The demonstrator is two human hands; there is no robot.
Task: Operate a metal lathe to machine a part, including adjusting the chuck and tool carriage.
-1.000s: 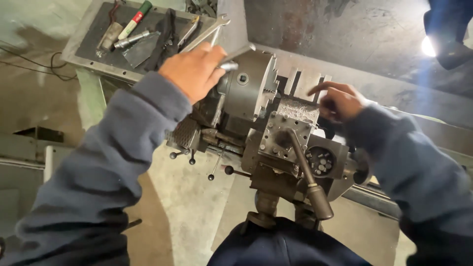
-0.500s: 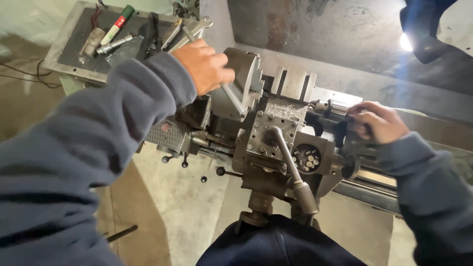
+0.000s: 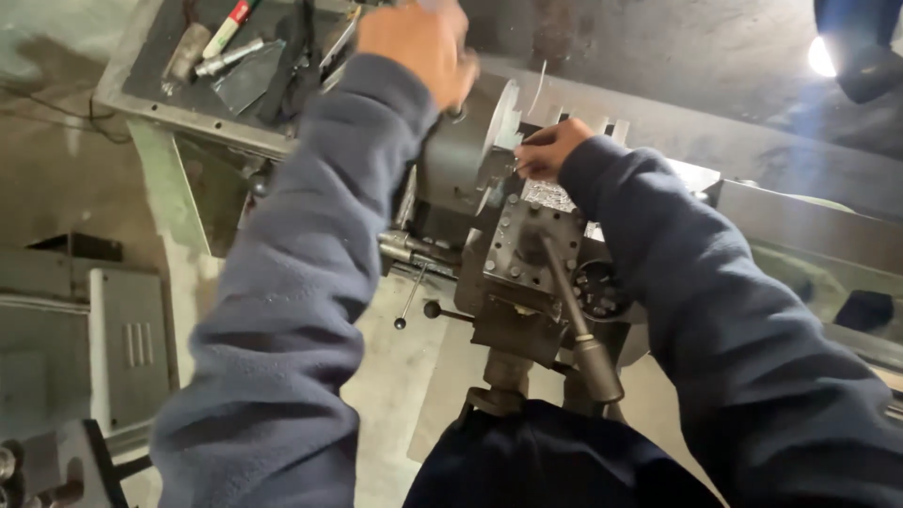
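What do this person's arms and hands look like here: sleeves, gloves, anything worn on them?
Both arms are covered in long, dark navy blue sleeves of a soft, fleece-like fabric, loosely wrinkled and plain, with no visible markings. The cuffs end at the wrists. The left hand and right hand are bare, without gloves. No watch, ring or band shows on either one.

**Dim workshop, one harsh lamp**

The scene is dim and murky. A bright white lamp (image 3: 820,56) at the upper right flares into glare and lights the pale rim of the grey round metal chuck (image 3: 470,155). The dark blue fleece sleeves (image 3: 282,310) sink into shadow. The left hand (image 3: 419,42) shows motion blur; the edges look soft and grainy.
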